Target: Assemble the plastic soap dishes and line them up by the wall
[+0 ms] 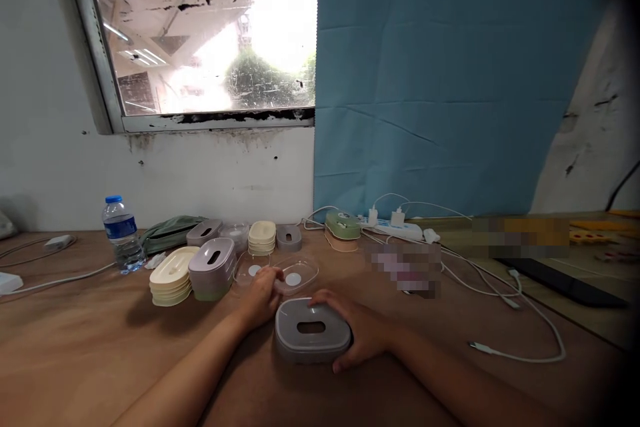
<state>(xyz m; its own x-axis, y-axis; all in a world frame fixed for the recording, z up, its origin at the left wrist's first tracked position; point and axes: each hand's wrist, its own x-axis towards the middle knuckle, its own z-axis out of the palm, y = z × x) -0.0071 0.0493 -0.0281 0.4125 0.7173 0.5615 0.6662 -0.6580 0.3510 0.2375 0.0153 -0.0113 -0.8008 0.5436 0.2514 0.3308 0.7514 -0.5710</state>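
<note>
My right hand [357, 327] is wrapped round the right side of a grey oval box [313, 348], thumb at the front and fingers at the back. The box has a long slot in its top and sits on the table in front of me. Farther back, my left hand [260, 297] has its fingers curled at the left edge of a clear plastic oval lid [305, 275] with a white round spot. Another clear lid [245, 269] lies to its left, partly behind that hand. The left fingertips are only partly visible.
At left stand a cream lid stack [175, 268], a lilac slotted box [213, 263] and a water bottle [121, 237]. Behind are a smaller cream stack [262, 237], grey boxes and a green case [343, 225]. White cables [540, 357] and a power strip [400, 229] lie at right.
</note>
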